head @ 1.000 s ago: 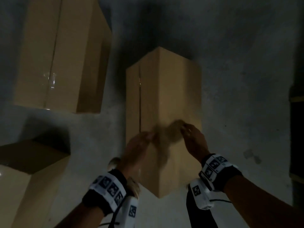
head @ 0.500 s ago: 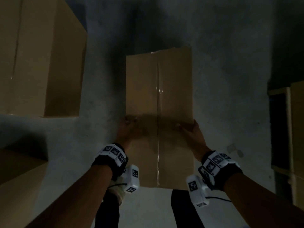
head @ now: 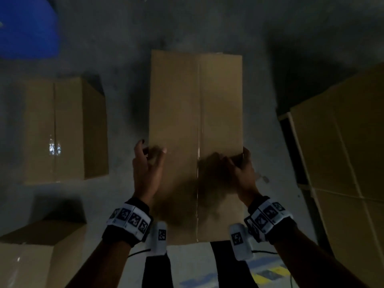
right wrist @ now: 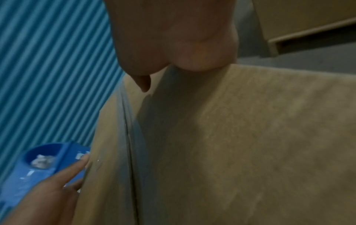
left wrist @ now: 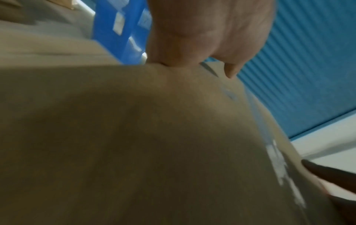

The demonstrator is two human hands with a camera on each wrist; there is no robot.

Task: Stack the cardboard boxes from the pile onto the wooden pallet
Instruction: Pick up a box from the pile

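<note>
Floor boxes [head: 62, 129]: left of frame, on the concrete.
Left hand [head: 146, 169]: grips held box's left edge, thumb on top.
Held box [head: 195, 113]: frame centre, between both hands.
Right hand [head: 243, 173]: clasps its right edge.
Stacked boxes [head: 349, 163]: right edge.

Three cardboard boxes lie apart from the stack: one held box [head: 195, 129] in the middle, one box on the floor at the left [head: 62, 132], and one box at the lower left corner [head: 31, 256]. At the right stands one stack of boxes [head: 345, 163]; how many it holds cannot be told. Two hands show, the left hand [head: 146, 169] and the right hand [head: 242, 173]. One blue object [head: 27, 28] sits at the upper left.
</note>
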